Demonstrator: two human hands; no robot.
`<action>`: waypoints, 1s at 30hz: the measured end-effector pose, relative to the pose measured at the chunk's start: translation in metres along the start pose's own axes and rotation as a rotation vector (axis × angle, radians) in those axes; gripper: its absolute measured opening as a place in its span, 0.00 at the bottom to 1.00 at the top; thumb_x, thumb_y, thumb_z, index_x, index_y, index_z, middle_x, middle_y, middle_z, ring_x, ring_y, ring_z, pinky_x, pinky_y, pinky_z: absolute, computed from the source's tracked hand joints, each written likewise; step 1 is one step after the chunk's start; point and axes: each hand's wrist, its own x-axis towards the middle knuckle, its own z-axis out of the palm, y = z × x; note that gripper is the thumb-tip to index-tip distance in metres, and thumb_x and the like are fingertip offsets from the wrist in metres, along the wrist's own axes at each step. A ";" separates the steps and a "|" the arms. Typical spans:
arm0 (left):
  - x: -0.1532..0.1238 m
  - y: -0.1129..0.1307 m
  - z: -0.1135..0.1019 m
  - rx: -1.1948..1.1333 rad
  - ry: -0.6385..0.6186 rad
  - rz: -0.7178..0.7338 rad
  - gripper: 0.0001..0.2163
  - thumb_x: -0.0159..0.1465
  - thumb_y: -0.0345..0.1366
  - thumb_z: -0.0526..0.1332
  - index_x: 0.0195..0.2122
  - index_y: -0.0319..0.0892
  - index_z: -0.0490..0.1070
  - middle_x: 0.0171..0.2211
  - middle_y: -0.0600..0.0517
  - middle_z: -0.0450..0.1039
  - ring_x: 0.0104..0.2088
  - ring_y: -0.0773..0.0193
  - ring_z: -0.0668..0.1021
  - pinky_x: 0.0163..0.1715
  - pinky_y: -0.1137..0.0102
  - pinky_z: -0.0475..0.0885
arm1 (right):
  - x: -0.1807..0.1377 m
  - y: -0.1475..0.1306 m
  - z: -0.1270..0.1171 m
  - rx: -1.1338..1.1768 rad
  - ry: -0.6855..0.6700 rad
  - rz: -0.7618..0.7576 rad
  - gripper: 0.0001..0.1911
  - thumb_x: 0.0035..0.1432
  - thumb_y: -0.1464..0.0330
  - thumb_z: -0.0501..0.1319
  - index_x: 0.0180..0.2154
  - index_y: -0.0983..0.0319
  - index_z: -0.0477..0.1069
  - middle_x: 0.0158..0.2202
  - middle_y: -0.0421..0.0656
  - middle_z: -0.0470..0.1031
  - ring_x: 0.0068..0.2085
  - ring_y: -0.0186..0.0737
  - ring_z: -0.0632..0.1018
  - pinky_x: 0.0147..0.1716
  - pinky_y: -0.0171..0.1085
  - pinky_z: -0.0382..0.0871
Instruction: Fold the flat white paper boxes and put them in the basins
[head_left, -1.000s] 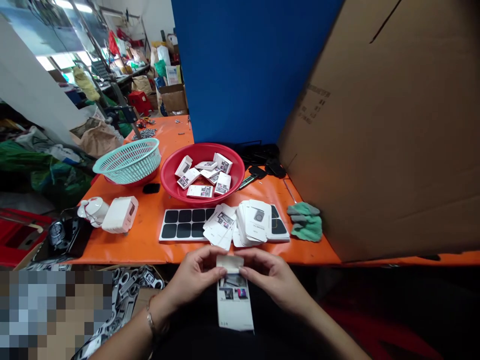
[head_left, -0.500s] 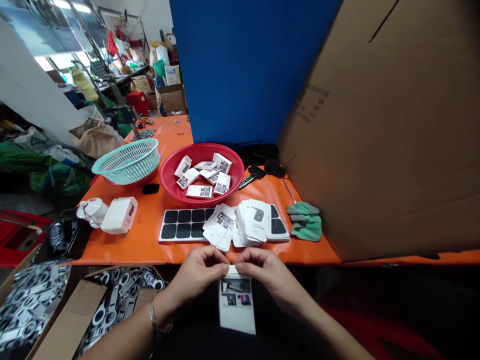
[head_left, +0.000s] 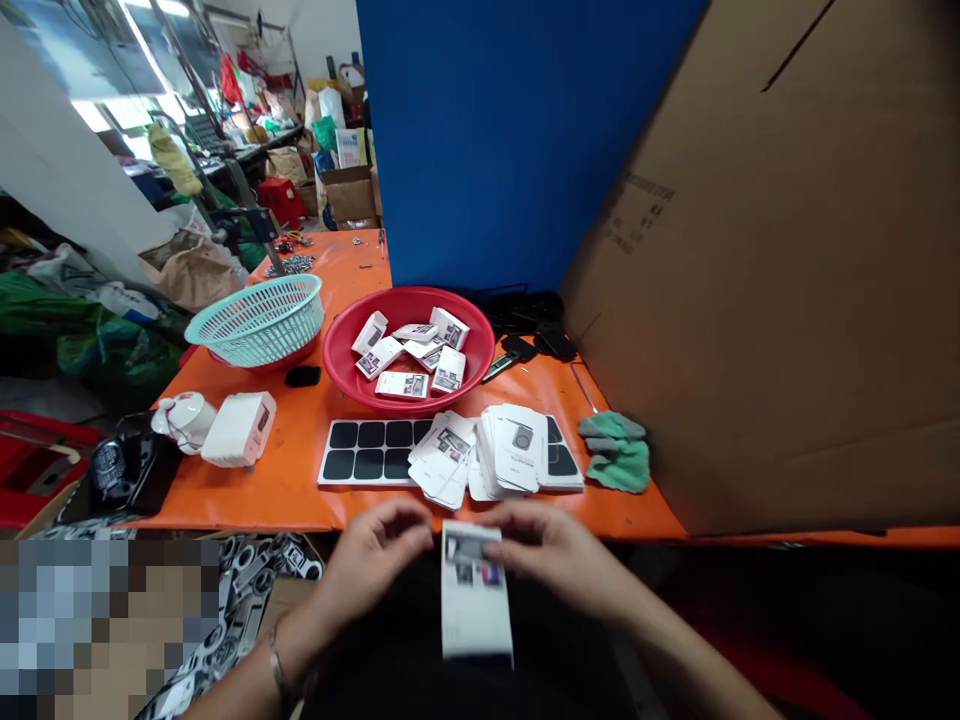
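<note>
Between my hands, above my lap, is a small white printed box [head_left: 478, 615] with pictures on its upper part. My right hand [head_left: 551, 550] grips its upper right side, thumb on the front and fingers behind. Just left of the box, my left hand [head_left: 379, 560] holds nothing; thumb and curled forefinger are apart. In front of the hands lie a fanned stack of flat white printed cards [head_left: 517, 450] and a smaller pile of flat cards [head_left: 444, 465]. Both rest on a sheet of black rounded squares [head_left: 367, 463].
A red basin [head_left: 337, 375] holds several white boxes. Left of it are a light-green basket [head_left: 259, 325] and a white device [head_left: 238, 430]. A green-grey glove [head_left: 619, 455] lies beside the big cardboard [head_left: 787, 300] on the right. Metal parts [head_left: 247, 590] fill a carton below.
My left hand has come off the box's top and moved slightly left. My right thumb has shifted down onto the box's printed front. The top edge now looks flat.
</note>
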 end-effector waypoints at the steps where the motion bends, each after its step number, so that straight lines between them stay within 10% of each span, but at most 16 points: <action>1: 0.008 -0.003 -0.008 -0.011 0.120 0.053 0.14 0.62 0.42 0.64 0.45 0.39 0.73 0.41 0.45 0.77 0.42 0.59 0.79 0.43 0.66 0.74 | 0.013 -0.009 -0.008 0.023 0.058 -0.020 0.20 0.48 0.56 0.71 0.39 0.63 0.77 0.28 0.42 0.78 0.27 0.37 0.76 0.28 0.36 0.71; 5: 0.046 -0.027 -0.024 0.342 0.453 0.317 0.15 0.65 0.39 0.60 0.51 0.38 0.68 0.47 0.41 0.74 0.46 0.58 0.78 0.47 0.61 0.75 | 0.074 -0.039 -0.025 -0.006 0.334 -0.250 0.30 0.57 0.58 0.65 0.58 0.60 0.63 0.43 0.45 0.78 0.40 0.40 0.79 0.39 0.39 0.75; 14: 0.097 -0.083 0.023 0.831 0.154 0.370 0.25 0.57 0.26 0.65 0.57 0.34 0.66 0.61 0.32 0.62 0.62 0.40 0.64 0.60 0.45 0.63 | 0.131 0.016 0.009 -0.610 0.416 0.042 0.10 0.60 0.71 0.62 0.44 0.67 0.73 0.51 0.53 0.73 0.52 0.49 0.74 0.55 0.52 0.65; 24: 0.095 -0.089 0.022 0.972 0.127 0.387 0.25 0.61 0.27 0.63 0.60 0.35 0.63 0.65 0.33 0.55 0.64 0.42 0.62 0.60 0.48 0.65 | 0.149 -0.003 -0.015 -0.474 0.225 0.206 0.11 0.64 0.64 0.62 0.33 0.66 0.71 0.29 0.38 0.75 0.28 0.32 0.77 0.30 0.35 0.73; 30: 0.087 -0.041 0.012 1.019 0.351 0.746 0.23 0.68 0.26 0.53 0.64 0.37 0.55 0.52 0.37 0.69 0.52 0.50 0.72 0.52 0.51 0.71 | 0.097 -0.009 -0.011 -0.026 0.151 0.083 0.11 0.61 0.63 0.60 0.32 0.61 0.63 0.29 0.39 0.75 0.28 0.34 0.80 0.18 0.26 0.63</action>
